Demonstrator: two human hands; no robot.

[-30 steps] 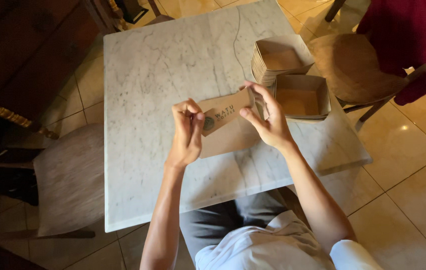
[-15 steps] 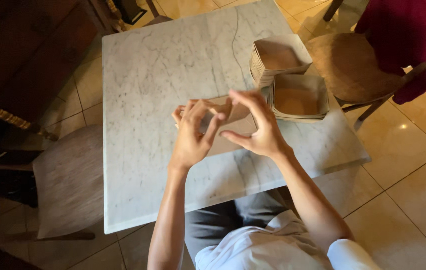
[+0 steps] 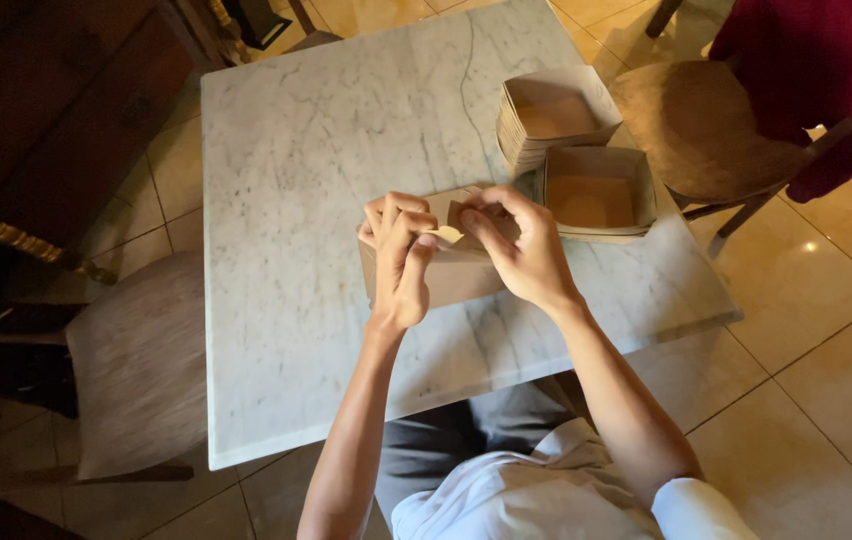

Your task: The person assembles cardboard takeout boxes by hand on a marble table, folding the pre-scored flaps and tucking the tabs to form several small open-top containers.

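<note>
- Brown cardboard box [image 3: 451,275]: held over the middle of the marble table [image 3: 296,160], near the person's edge; whether its bottom touches the tabletop — can't tell.
- Box sits between both hands; only its front wall and part of the top flaps show, the rest is covered by fingers.
- Left hand [image 3: 398,258]: at the box's left end, fingers curled over the top-left corner, pinching a flap against the thumb.
- Right hand [image 3: 521,250]: on the top right part, fingers bent down, pressing and pinching the top flap near the centre.
- Fingertips of both hands nearly meet above the box's top, close together on the flap.
- Long axis: runs left to right across the view, slightly tilted, right end farther from the person. Broad front wall faces the person; top faces up toward the camera.
- Just beyond the right hand: open tray box [image 3: 596,195], brown, mouth up, lying on the table near its right edge.
- Behind that, touching or just beside it: stack of nested boxes [image 3: 551,115], same brown card, mouths up.
- Right of the table: round wooden stool [image 3: 696,125], dark red cloth [image 3: 816,70] above it.
- Left of the table: padded chair seat [image 3: 141,360].
- Floor: glossy tan tiles [image 3: 826,330].
</note>
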